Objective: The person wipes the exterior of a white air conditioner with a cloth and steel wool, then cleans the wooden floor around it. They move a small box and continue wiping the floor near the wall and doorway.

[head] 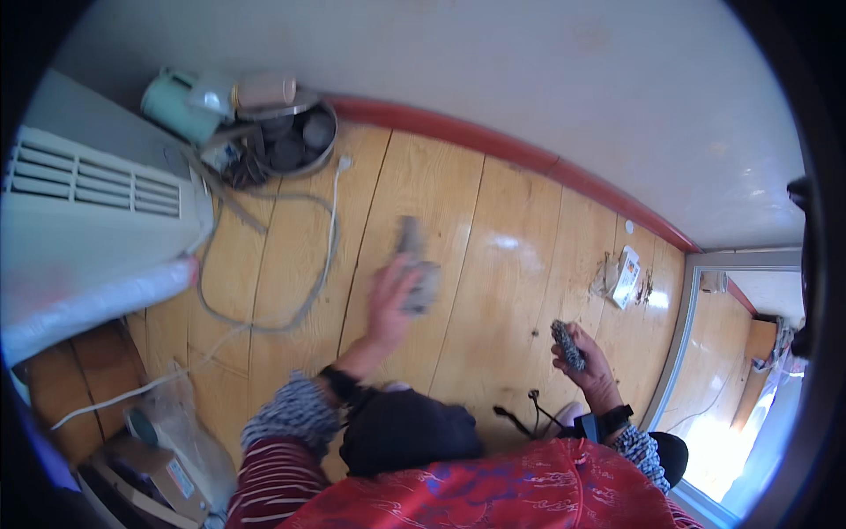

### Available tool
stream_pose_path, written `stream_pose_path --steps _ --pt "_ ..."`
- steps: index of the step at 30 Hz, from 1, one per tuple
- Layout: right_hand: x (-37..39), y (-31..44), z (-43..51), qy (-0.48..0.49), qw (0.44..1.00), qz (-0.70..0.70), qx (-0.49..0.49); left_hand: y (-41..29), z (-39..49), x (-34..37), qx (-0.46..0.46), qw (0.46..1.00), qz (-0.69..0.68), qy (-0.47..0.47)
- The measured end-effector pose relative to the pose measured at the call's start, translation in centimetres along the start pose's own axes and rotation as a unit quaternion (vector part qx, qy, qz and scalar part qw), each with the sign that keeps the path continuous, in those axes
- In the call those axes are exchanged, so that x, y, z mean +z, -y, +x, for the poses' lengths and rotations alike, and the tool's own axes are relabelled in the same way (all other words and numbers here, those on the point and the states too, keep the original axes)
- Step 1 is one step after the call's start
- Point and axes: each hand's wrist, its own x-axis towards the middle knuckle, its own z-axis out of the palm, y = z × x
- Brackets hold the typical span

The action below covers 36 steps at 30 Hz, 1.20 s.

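My left hand (388, 301) is over the wooden floor (509, 218), holding a grey cloth (423, 291). Both are blurred, so whether the cloth touches the boards I cannot tell. To the right, my right hand (590, 367) grips a speckled black-and-white bundle (568, 345). Its material is unclear; it could be a fabric roll or a wire scrubber. Dark bits of debris (646, 291) lie on the boards beside a small white box (626, 274) and a crumpled, pale scrap (601, 278).
At the far left stand a metal pot (327, 149) of dark round lumps and a green jug (175, 106). A cable (310, 307) loops over the floor. A vented white appliance (99, 185) and cardboard box (155, 476) are left; a door frame (674, 344) is right.
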Motion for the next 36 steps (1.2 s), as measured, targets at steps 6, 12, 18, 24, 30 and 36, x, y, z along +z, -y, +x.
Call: stream_pose_path --steps 6,12,18,24,30,36 --pt "-1.7 -0.3 0.8 -0.063 0.996 -0.034 0.058 3.3 -14.5 -10.2 -0.182 0.946 0.256 0.076" --pt "-0.1 0.6 1.0 -0.037 0.994 -0.094 0.028 5.6 -7.4 -1.0 -0.132 0.962 0.239 0.016" --pt "1.2 0.6 0.6 -0.070 0.997 -0.032 0.027 0.3 2.2 11.6 0.061 0.984 0.071 0.153" --pt "-0.4 1.0 -0.2 -0.080 0.995 -0.051 0.013 -2.0 5.0 10.6 0.027 0.989 -0.122 0.074" --pt "-2.3 0.1 1.2 -0.107 0.993 -0.034 0.022 5.2 9.1 3.0 -0.392 0.805 -0.442 -0.058" --pt "-2.2 -0.6 3.2 -0.115 0.987 -0.092 0.059 3.7 10.9 13.4 -0.076 0.972 -0.220 0.044"
